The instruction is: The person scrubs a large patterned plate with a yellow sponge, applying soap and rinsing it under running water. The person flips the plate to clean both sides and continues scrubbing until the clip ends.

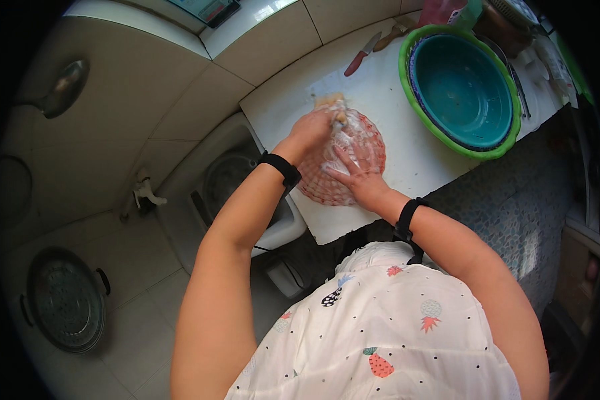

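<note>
A round red-and-white basket (325,187) with a lattice pattern lies on the white countertop (410,172), coated with soap suds. My left hand (311,131) is closed around a blurred tan scrubber (330,100) at the basket's far side; its exact kind is unclear. My right hand (364,182) rests on the near right part of the basket with its fingers spread, pressing into the foam. Both wrists wear black bands.
Right on the counter sit nested green and teal basins (460,95). Behind lie a red-handled knife (362,55) and a wooden-handled brush (391,39). A sink (285,225) and faucet (147,195) are at left. A ladle (67,87) and a two-handled steamer pan (66,300) hang along the tiled wall.
</note>
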The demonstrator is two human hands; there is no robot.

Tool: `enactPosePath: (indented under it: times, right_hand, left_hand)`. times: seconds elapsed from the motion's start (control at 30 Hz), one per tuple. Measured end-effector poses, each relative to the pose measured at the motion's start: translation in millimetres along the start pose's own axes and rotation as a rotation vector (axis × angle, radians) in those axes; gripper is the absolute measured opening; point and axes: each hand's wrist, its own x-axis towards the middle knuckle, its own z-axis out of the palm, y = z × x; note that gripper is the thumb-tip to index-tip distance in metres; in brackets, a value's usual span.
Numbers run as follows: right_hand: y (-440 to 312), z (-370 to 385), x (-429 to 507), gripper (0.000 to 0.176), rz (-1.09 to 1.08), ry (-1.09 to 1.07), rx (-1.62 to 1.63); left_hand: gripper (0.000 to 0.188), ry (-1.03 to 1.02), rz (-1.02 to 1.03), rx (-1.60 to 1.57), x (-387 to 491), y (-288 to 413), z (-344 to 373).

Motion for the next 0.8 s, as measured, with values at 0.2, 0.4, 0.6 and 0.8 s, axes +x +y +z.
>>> enactPosePath:
  times: [0.2, 0.4, 0.6, 0.8]
  right_hand:
    - [0, 3, 0, 0.059, -0.017, 0.122, 0.088]
    - [0, 2, 4, 0.054, 0.003, 0.078, 0.115]
    - [-1, -1, 10, 0.069, 0.047, -0.149, 0.178]
    - [-2, -5, 2, 0.075, -0.009, -0.078, 0.206]
  left_hand:
    - [0.031, 0.035, -0.663, 0.023, -57, -28, -13]
    - [0.027, -0.032, -0.281, 0.279, -24, 24, 20]
    - [0.029, -0.372, -0.072, 0.294, 26, 45, 32]
    - [0.032, 0.0, -0.722, 0.113, -36, -18, -2]
